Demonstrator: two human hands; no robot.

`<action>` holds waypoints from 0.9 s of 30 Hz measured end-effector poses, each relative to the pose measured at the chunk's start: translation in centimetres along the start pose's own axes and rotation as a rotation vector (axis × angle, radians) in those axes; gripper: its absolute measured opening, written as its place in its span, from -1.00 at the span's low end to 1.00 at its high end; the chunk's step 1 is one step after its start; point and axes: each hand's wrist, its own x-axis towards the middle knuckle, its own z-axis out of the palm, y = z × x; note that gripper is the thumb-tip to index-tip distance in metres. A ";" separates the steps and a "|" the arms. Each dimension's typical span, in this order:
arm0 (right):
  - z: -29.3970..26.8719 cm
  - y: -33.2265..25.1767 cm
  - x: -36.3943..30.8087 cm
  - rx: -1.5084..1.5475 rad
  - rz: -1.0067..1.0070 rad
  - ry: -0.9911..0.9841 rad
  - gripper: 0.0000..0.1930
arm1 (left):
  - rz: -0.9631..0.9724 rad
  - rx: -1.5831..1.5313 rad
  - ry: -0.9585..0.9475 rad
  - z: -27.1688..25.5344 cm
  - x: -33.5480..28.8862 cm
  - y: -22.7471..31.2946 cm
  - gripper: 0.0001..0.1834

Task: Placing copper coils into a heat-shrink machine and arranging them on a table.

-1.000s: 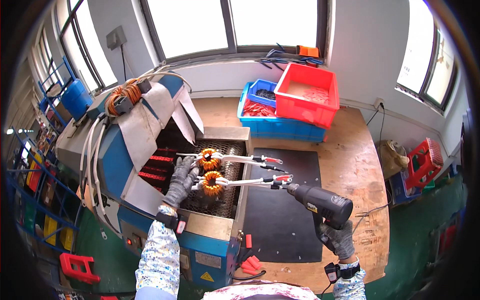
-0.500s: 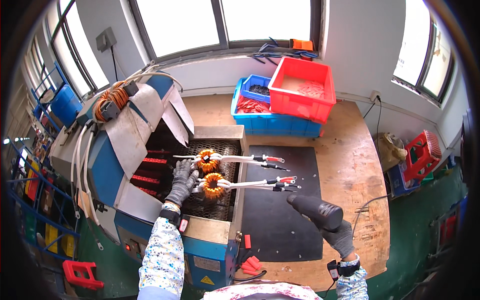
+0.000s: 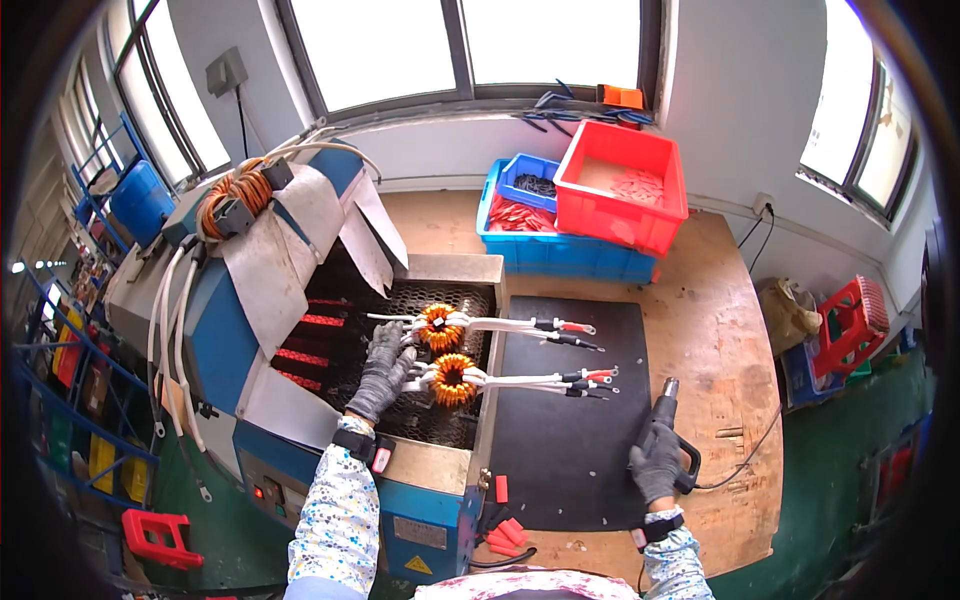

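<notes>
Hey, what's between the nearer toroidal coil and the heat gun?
In the head view: the white leads from that toroidal coil, reaching over the black mat, then some wooden tabletop.

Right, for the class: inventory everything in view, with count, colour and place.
workbench: one, brown, centre to right
mat: one, black, on the workbench
heating machine: one, blue-grey, left of the mat
ring coils: two, copper-orange, on the heating machine
cable leads: several, white, from the coils
heat gun: one, black, in the right hand
bins: three, two blue, one red, workbench back
tube pieces: several, red, near the mat's front
stools: at least two, red, both sides
windows: several, dark-framed, in the walls
sack: one, beige, right background
left hand: one, grey-gloved, at the coils' left
right hand: one, grey-gloved, round the heat gun
</notes>
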 end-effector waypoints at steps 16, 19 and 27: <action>17.2 -15.2 7.9 1.832 0.455 -0.744 -0.79 | -0.050 -0.863 -0.056 -7.3 -6.8 11.4 -0.42; 12.6 -20.1 7.7 2.296 0.550 -0.654 -0.60 | -0.312 -1.221 -0.240 -9.0 -10.9 12.0 -0.40; 9.8 -20.8 9.1 2.352 0.341 -0.616 -0.63 | -0.542 -1.422 -0.069 -3.3 -14.4 9.8 -0.46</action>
